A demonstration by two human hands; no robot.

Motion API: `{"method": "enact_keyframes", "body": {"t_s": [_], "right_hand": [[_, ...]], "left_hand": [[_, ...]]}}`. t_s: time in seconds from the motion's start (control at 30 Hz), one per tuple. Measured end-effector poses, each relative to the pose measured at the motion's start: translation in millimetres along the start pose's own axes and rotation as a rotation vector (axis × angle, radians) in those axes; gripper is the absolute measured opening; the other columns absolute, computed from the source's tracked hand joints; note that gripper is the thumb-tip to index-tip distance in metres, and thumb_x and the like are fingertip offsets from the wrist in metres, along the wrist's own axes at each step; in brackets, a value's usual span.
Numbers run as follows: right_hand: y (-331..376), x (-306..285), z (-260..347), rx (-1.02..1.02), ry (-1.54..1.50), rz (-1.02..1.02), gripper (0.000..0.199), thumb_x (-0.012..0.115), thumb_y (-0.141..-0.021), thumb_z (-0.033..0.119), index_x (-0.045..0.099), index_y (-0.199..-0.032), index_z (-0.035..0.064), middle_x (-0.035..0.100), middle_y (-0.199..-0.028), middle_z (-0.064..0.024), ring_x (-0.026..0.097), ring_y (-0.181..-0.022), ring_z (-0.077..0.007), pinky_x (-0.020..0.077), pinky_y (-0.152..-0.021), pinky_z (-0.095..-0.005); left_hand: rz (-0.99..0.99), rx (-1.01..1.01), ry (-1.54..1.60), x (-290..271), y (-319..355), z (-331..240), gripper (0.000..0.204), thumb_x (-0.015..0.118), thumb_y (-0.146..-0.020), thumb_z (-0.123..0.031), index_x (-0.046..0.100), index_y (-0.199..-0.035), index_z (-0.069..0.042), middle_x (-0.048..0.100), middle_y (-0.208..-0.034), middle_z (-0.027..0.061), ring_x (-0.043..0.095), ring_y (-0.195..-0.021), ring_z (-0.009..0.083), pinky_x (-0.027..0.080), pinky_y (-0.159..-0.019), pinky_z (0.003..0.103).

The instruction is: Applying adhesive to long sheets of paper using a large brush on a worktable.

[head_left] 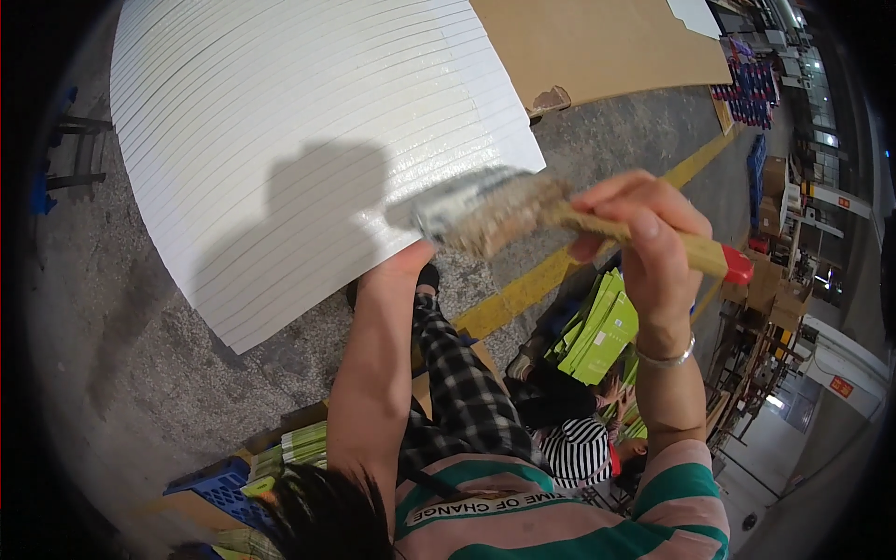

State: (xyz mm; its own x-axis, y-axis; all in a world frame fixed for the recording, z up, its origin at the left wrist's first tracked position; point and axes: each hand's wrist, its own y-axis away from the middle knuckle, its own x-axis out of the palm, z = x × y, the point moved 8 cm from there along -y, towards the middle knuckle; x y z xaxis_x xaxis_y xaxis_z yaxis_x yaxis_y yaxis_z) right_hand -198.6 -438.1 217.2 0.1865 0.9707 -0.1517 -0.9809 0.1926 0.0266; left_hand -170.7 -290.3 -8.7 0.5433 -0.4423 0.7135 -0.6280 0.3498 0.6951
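Note:
A fanned stack of white sheets point(299, 140) lies spread in overlapping strips on the concrete floor. My right hand point(644, 233) grips the wooden, red-tipped handle of a wide paintbrush point(495, 210). The bristles rest on the wet, glossy lower right edge of the sheets. My left forearm reaches up to that same edge just under the brush. My left hand point(403, 266) is mostly hidden there, so I cannot tell whether it holds the sheets. A bracelet sits on my right wrist.
A large brown cardboard sheet point(597, 42) lies beyond the white stack. A yellow floor line point(523, 289) runs diagonally. Another person in a striped top point(579, 448) sits near green paper stacks point(602, 327). A blue crate point(219, 481) stands lower left. Shelves and boxes fill the right side.

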Motion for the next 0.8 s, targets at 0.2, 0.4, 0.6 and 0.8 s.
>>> {"method": "enact_keyframes", "body": {"t_s": [0.2,0.4,0.6,0.8], "right_hand": [[19.2,-2.5,-24.5,0.160,0.025,-0.005,0.021,0.059,-0.085,0.014,0.059,-0.077,-0.0053,0.062,-0.087,-0.0146,0.064,-0.065,-0.0171,0.0521,-0.055,-0.0249],[13.0,2.6,-8.8,0.072,0.019,-0.072,0.020,0.060,-0.084,0.013,0.059,-0.076,-0.0057,0.061,-0.087,-0.0162,0.064,-0.065,-0.0172,0.0516,-0.055,-0.0242],[29.1,-9.3,-6.8,0.105,0.040,-0.052,0.018,0.060,-0.084,0.012,0.058,-0.079,-0.0060,0.062,-0.090,-0.0156,0.063,-0.063,-0.0169,0.0515,-0.058,-0.0256],[31.7,-6.2,-23.8,0.188,0.080,-0.033,0.021,0.057,-0.085,0.016,0.058,-0.078,-0.0048,0.060,-0.090,-0.0176,0.063,-0.067,-0.0184,0.0515,-0.058,-0.0253]], "left_hand": [[0.009,-0.025,0.045,3.5,-9.8,5.7,0.062,0.043,-0.087,-0.051,0.039,-0.130,-0.007,0.046,-0.127,0.0160,0.047,-0.117,0.0326,0.044,-0.092,0.054],[0.010,-0.051,0.089,6.9,-14.5,8.5,0.061,0.043,-0.087,-0.050,0.039,-0.130,-0.007,0.046,-0.126,0.0164,0.048,-0.116,0.0328,0.045,-0.090,0.054],[0.019,-0.073,0.140,6.7,-14.3,13.8,0.061,0.044,-0.087,-0.050,0.039,-0.130,-0.007,0.046,-0.126,0.0168,0.049,-0.116,0.0329,0.046,-0.089,0.054],[0.040,-0.107,0.191,6.4,-11.1,15.1,0.061,0.044,-0.087,-0.049,0.039,-0.130,-0.006,0.047,-0.126,0.0173,0.049,-0.115,0.0331,0.047,-0.088,0.054]]}}
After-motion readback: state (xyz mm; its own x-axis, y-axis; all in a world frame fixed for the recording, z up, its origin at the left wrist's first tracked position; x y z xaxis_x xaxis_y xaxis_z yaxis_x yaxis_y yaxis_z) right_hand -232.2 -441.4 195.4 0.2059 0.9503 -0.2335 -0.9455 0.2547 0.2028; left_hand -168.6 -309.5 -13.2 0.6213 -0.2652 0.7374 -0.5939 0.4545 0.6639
